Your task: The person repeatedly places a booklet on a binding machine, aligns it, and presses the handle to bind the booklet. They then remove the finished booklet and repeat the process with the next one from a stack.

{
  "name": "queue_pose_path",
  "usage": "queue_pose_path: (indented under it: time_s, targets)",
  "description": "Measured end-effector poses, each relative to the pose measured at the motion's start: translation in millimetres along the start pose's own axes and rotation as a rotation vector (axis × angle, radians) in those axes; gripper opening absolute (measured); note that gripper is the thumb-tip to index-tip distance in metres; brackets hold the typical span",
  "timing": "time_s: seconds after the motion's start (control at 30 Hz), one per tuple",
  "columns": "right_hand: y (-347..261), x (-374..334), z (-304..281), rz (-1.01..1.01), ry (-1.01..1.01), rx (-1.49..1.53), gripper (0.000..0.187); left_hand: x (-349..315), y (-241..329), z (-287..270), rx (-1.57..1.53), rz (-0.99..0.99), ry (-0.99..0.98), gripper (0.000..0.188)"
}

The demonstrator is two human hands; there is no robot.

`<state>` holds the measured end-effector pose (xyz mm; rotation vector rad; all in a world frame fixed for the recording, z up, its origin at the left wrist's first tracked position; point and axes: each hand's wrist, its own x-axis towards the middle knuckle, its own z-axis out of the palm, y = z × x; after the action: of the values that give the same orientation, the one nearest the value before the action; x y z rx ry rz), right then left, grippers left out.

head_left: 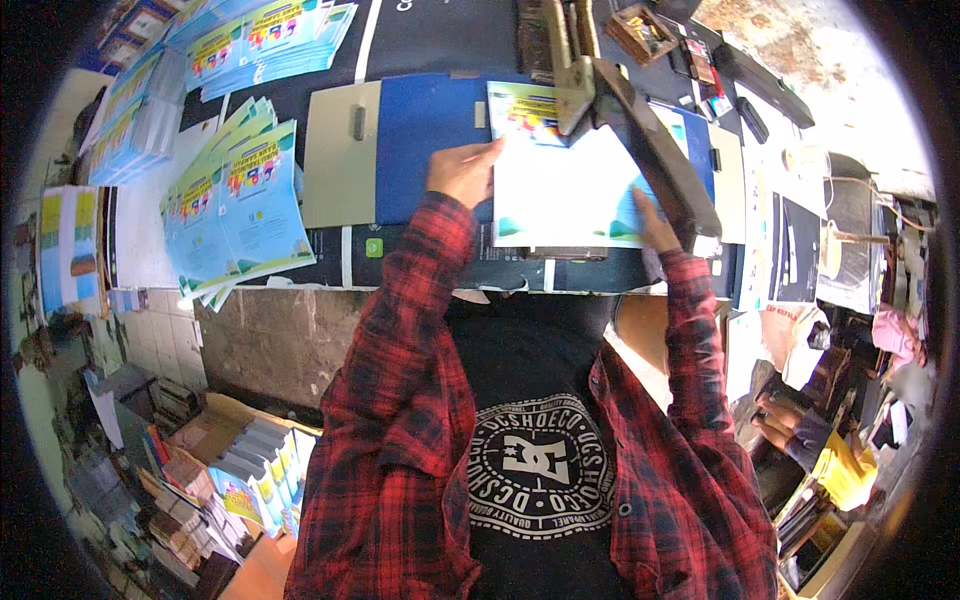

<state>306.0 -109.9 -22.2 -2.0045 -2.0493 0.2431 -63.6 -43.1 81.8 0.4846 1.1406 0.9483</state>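
Left hand (462,172) | booklet (560,190) flat, long axis left-right | right hand (655,222)

Printed leaflets: one white sheet w/ blue-green bottom edge & colourful top panel (555,185) lies at bench centre on a dark blue board. Fanned stack of blue/yellow-green leaflets (240,205) sits on the left, more of the same in piles at top left (265,35). Small green square label (374,247) on bench front edge.
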Motion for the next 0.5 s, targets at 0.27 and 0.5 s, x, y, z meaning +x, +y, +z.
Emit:
queue_pose_path:
  time_s: [0.27,0.5]
  targets:
    - [-178,18,-36,-0.059,0.08,0.092,0.085,9,51,-102,0.271,-0.03,0.128,0.049]
    - [-166,24,-29,-0.09,0.077,0.236,0.085,14,44,-83,0.287,-0.023,0.184,0.043]
